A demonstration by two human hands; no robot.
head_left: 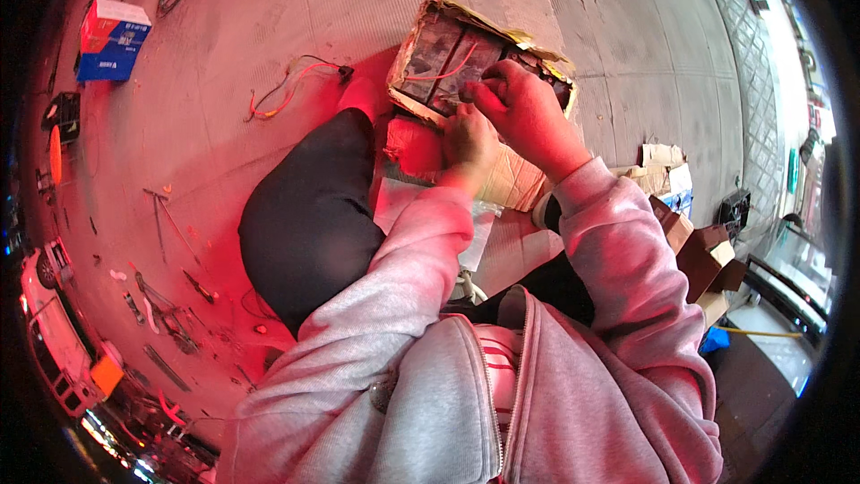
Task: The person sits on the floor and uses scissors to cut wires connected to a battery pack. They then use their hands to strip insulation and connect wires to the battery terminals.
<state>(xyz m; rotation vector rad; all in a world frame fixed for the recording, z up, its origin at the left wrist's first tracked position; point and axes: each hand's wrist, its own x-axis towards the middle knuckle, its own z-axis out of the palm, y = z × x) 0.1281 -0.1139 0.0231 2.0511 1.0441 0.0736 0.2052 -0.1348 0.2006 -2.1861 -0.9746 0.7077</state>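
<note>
A torn, open cardboard box (415, 106) sits on the floor in front of me, with dark rectangular blocks (436, 40) packed inside. A thin red wire (464, 61) runs across the tops of the blocks. My left hand (470, 142) is closed at the box's near edge. Just to its right and slightly higher, my right hand (528, 116) is closed, its thumb and index finger pinched together over the box. Whatever the fingers of either hand hold is hidden or too small to name. Flattened cardboard (512, 181) lies below the hands.
A loose red-and-black cable (267, 114) lies left of the box. Farther left stands a blue, red and white carton (114, 43). Hand tools (166, 309) are scattered at lower left, near a white vehicle (61, 341). Brown cartons (703, 260) lie at right.
</note>
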